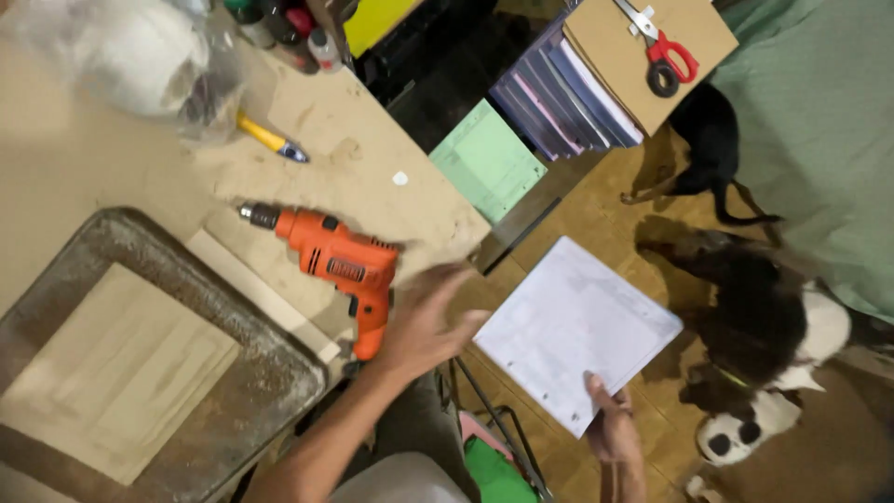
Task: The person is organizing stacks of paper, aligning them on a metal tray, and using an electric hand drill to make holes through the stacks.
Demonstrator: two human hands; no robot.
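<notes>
Sawdust covered the pale workbench [372, 158], which ended over a wooden floor where two dogs lay, one dark [708, 140] and one dark and white [773, 354]. An orange electric drill [340, 261] rested on its side near the bench edge, chuck pointing away to the left, grip toward the person. The left hand [428, 321] hung blurred just beside that grip, fingers spread and loosely open, holding nothing; whether it touched the drill could not be told. The forearm ran up from the lower left, wrist bent slightly inward. The right hand [610, 424] pinched the near edge of a white printed sheet [577, 331] between thumb and fingers, keeping it roughly level over the floor. As a judgement, a careless swipe could nudge the drill off the close edge toward the dogs, and a one-handed pinch could let the sheet sag or slip. A dusty metal tray [279, 373] sat left of the drill, holding a wood panel [112, 368].
</notes>
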